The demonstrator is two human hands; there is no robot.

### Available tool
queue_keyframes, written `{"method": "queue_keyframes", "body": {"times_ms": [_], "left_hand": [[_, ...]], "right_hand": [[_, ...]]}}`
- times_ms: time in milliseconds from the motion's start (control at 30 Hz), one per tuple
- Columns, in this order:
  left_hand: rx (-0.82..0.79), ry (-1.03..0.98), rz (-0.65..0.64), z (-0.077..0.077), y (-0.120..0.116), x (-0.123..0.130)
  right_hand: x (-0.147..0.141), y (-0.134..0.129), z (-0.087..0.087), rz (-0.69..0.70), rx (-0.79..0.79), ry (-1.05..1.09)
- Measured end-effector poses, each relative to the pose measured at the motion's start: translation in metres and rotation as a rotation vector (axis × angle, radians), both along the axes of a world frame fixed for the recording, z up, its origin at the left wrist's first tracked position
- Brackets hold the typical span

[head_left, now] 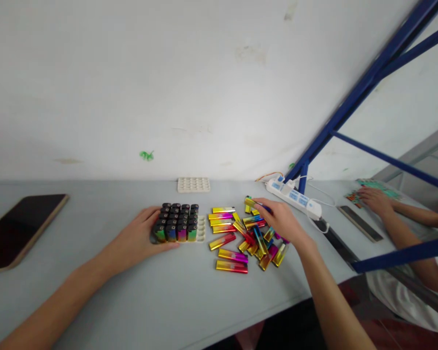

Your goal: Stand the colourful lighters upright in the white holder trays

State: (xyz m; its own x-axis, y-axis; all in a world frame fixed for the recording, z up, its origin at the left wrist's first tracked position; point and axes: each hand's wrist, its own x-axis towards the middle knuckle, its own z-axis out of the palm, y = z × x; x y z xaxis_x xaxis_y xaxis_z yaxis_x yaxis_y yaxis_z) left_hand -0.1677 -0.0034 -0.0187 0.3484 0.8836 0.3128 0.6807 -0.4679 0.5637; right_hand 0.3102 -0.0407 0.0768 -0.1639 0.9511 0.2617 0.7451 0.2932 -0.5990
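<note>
Black-topped lighters (177,221) with shiny coloured bodies stand upright in close rows in a white holed tray (201,228). The tray's right column shows bare holes. My left hand (146,232) is wrapped round the left side of the lighters, thumb along the front and fingers partly hidden behind. Right of the tray lie loose, shiny metallic lighter sleeves (232,255), yellow fading to red, purple or blue. Some lie in a rough column, others in a heap. Over the back of the heap, my right hand (277,218) pinches a yellow sleeve (249,200) between its fingertips.
A second white holed tray (193,184) lies near the wall. A white power strip (294,197) with cables sits behind the heap, beside a blue metal frame (336,121). A dark tablet-like slab (22,226) lies at far left. Another person's hands (375,199) work at right.
</note>
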Motion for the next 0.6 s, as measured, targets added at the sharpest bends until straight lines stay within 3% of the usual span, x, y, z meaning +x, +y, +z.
{"method": "queue_keyframes", "body": {"times_ms": [100, 267, 433, 600], "left_hand": [[-0.018, 0.014, 0.004, 0.002, -0.001, 0.001], [-0.011, -0.005, -0.001, 0.000, -0.003, 0.001], [0.005, -0.009, -0.008, 0.002, -0.006, 0.003], [-0.002, -0.007, -0.036, 0.006, -0.010, 0.002]], "right_hand": [[-0.029, 0.012, 0.001, -0.041, 0.035, 0.217], [-0.079, 0.036, 0.003, -0.016, -0.101, 0.567], [-0.121, 0.047, -0.001, 0.114, -0.129, 0.651], [-0.148, 0.043, -0.023, 0.218, -0.327, 0.787]]}}
